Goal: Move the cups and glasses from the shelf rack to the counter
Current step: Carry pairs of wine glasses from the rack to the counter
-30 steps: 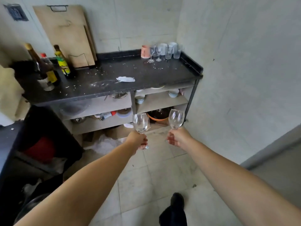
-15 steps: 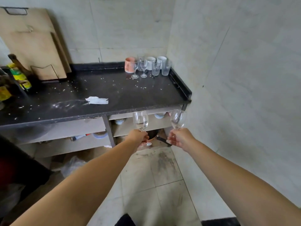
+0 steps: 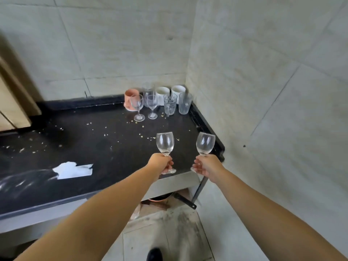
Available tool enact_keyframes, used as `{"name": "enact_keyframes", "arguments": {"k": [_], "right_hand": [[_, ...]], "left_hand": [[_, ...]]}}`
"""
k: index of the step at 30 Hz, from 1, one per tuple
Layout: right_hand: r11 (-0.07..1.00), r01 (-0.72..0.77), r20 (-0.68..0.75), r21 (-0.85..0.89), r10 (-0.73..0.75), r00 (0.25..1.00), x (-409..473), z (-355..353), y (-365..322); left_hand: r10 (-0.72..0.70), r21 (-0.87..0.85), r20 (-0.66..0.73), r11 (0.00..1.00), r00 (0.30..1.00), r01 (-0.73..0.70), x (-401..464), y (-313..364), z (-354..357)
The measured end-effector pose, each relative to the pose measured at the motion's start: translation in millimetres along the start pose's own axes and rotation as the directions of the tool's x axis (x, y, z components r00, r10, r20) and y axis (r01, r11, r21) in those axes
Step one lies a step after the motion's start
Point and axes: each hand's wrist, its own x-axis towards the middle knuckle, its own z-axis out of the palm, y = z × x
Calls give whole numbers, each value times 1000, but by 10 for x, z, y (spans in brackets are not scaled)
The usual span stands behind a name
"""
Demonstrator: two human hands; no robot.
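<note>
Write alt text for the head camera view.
The left hand and right hand each hold a clear stemmed wine glass, left one, right one, above a crumb-strewn black counter, where cups and glasses cluster in the far corner.

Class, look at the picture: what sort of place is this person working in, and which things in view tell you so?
Probably a plain home kitchen: a dark counter scattered with crumbs, white mugs and tumblers gathered in the tiled corner, and a pan handle poking from the shelf below.

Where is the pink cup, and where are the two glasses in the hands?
pink cup (image 3: 130, 97), head view, on its side wall.
left-hand wine glass (image 3: 165, 143), head view, on its bowl.
right-hand wine glass (image 3: 205, 143), head view, on its bowl.
</note>
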Motion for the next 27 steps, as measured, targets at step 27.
{"name": "enact_keyframes", "arguments": {"k": [27], "right_hand": [[963,213,41,-167,-209,977,3308,685,-1033]], "left_hand": [[-56,-87,-54,995,997,51,3050,818,592]]}}
